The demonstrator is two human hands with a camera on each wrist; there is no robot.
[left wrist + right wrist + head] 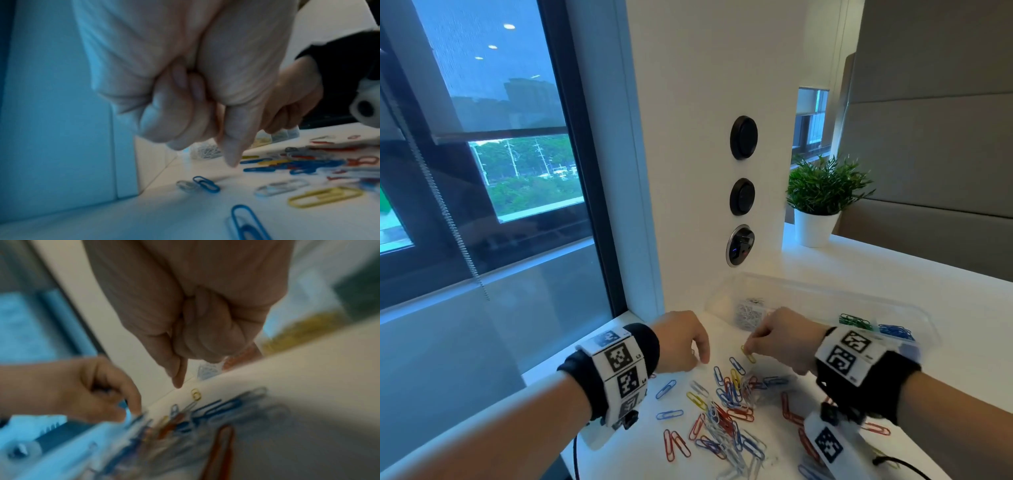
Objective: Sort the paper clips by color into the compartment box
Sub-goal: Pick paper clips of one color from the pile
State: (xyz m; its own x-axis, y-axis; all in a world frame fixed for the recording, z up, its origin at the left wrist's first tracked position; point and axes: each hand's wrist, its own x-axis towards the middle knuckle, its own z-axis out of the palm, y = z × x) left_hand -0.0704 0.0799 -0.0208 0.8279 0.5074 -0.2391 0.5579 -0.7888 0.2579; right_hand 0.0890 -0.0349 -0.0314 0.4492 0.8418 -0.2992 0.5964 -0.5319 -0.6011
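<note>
On the white worktop, the left hand hovers with its grip curled and empty over the loose mixed-colour wire paper clips, the right hand pinches a yellow paper clip near the clear plastic compartment box, and the black-and-white wrist markers carry no readable writing.

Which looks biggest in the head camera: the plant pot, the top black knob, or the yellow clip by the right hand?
1. White plant pot
2. Top black knob; closer to the camera, so true order versus the pot is unsure
3. Yellow paper clip; clearly smallest
</note>
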